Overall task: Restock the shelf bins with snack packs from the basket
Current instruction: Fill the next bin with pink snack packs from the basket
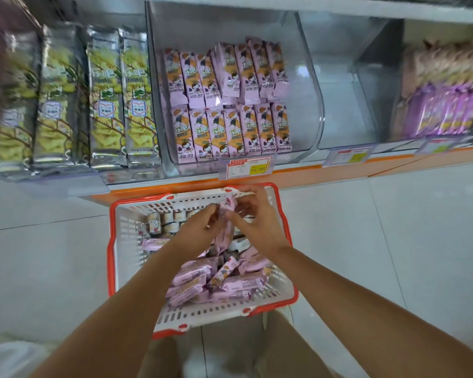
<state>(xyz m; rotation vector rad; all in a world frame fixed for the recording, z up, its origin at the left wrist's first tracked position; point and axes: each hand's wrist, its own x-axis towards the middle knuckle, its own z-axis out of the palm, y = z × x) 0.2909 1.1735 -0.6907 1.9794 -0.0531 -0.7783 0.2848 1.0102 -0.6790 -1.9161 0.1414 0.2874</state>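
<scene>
Over the white slotted plastic basket (126, 230) with a red rim, our left hand (200, 231) and right hand (256, 222) meet, fingers of both curled round a small bunch of pink snack packs (225, 214). More lie loose beneath; the clear plastic shelf bin (306, 110) above holds two rows.

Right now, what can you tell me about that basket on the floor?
The basket looks like white slotted plastic with a red rim and red clips at both ends. It stands upright on the pale tiled floor, just below the shelf's orange edge. Loose pink packs fill much of it, with paler packs in its far left corner. The left hand and right hand are over it, pinching pink packs; whether they touch the basket is unclear.
</scene>
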